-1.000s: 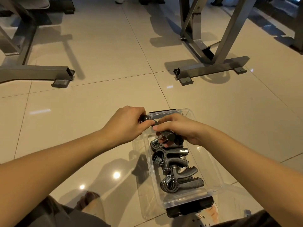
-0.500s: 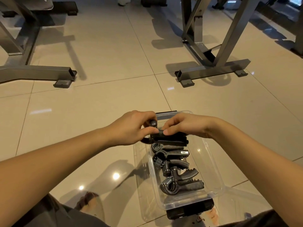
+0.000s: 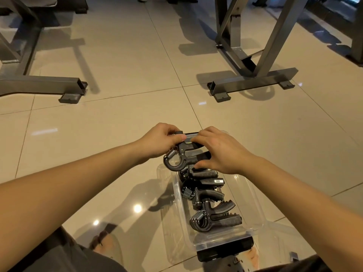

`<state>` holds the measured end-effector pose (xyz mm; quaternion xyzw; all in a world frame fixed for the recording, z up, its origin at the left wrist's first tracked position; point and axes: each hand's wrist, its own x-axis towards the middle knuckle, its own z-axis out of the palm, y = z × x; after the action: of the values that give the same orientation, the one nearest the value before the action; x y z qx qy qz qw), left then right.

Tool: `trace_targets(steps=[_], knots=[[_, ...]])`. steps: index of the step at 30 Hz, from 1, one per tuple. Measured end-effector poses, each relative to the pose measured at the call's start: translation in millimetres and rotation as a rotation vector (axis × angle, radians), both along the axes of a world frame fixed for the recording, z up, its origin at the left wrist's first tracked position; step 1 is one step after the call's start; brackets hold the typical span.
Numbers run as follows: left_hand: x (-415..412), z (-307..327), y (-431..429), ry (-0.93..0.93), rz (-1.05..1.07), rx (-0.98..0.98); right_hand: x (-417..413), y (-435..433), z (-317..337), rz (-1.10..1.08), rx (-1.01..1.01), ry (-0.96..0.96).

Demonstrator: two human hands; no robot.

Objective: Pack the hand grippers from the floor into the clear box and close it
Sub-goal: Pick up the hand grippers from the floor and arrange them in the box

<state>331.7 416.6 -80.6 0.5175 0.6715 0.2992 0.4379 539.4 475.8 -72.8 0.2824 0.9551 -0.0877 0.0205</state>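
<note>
A black hand gripper (image 3: 183, 157) with a metal spring is held over the far end of the clear box (image 3: 249, 195). My left hand (image 3: 161, 141) pinches its upper handle at the spring end. My right hand (image 3: 218, 151) wraps over its two handles from the right. Several more black hand grippers (image 3: 210, 205) lie in a row inside the box, springs to the left. The box stands open on the tiled floor, with a black latch (image 3: 225, 248) at its near end.
Grey steel frames of gym equipment stand on the floor at far left (image 3: 43, 86) and far right (image 3: 253, 81). The clear lid (image 3: 284, 232) lies beside the box at its right. My feet and dark shorts show along the bottom edge.
The held hand gripper has turned so that its spring and loop now show at the left. Both hands shifted slightly toward the box's far end.
</note>
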Motion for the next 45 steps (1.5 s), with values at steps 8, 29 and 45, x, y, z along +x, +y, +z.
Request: trace_targets(steps=[8,29,45], knots=[[-1.3,-49.9,-11.1,0.739,-0.380,-0.002,20.3,19.7,-50.0,-0.162,-0.071,-0.259],[-15.8,-79.4,-18.4,0.656,-0.515,0.006,-8.0,33.3,-149.8,-0.173,-0.208,-0.498],[-7.6,-62.4,-24.3,0.830,-0.531,-0.039,-14.8,29.2,-132.1,-0.206,-0.158,-0.547]])
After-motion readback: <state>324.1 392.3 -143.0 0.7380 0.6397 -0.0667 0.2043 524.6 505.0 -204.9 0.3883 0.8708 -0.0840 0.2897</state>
